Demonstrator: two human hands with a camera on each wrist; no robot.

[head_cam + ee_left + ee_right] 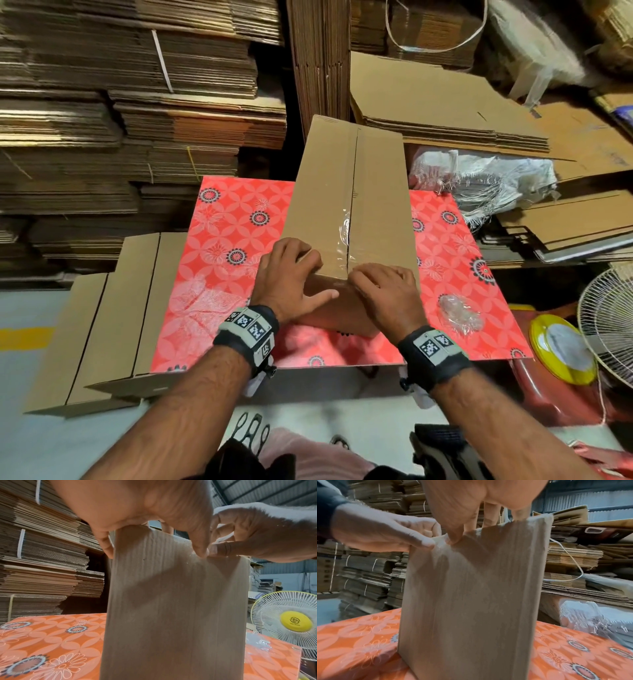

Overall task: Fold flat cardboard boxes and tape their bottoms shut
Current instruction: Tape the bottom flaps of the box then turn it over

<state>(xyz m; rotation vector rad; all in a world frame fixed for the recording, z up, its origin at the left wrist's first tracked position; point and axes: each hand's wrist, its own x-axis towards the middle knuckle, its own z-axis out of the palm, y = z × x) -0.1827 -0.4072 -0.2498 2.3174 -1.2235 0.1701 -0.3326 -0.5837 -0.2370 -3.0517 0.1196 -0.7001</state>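
Bottom seam half taped
My left hand (pixel 287 274) and right hand (pixel 387 294) clasp the box (pixel 325 178) edge, thumbs pressing tape (pixel 342 233) (far seam bare)

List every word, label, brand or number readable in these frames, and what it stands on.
No text reads clearly.
Fan hub: emblem with a line beneath, too small to read.
Wrist bands: black-and-white code squares, no words; one small mark, blurred.
Cardboard box: no legible print.
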